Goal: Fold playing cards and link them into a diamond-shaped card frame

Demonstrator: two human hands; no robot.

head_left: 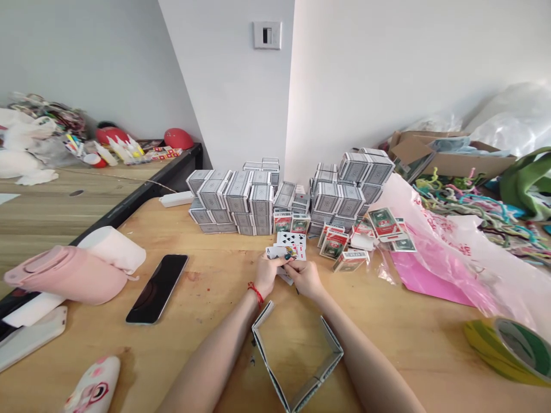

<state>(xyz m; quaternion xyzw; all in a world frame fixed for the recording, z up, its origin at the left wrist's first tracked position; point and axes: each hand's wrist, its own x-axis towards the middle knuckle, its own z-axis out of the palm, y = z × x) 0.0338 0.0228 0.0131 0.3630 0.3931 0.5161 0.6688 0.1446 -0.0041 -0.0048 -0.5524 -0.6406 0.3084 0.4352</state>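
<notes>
My left hand [267, 273], with a red string at the wrist, is closed on a few playing cards [293, 238] that show their faces, an ace among them. Close beside it, my right hand [305, 277] has its fingers pinched at the lower edge of the same cards. Another card pokes out below the hands. Between my forearms a folded strip of joined cards [297, 396] stands on its edge in an open, angular shape. Just past the cards, red and green card boxes [282, 222] stand at the foot of stacked card blocks [249, 198].
More card blocks [340, 198] and loose card boxes [333, 244] stand to the right. A black phone [157, 289], a pink visor [64, 275] and a white roll [112, 249] lie left. Pink plastic [430, 275] and a yellow tape roll [495, 350] are at right.
</notes>
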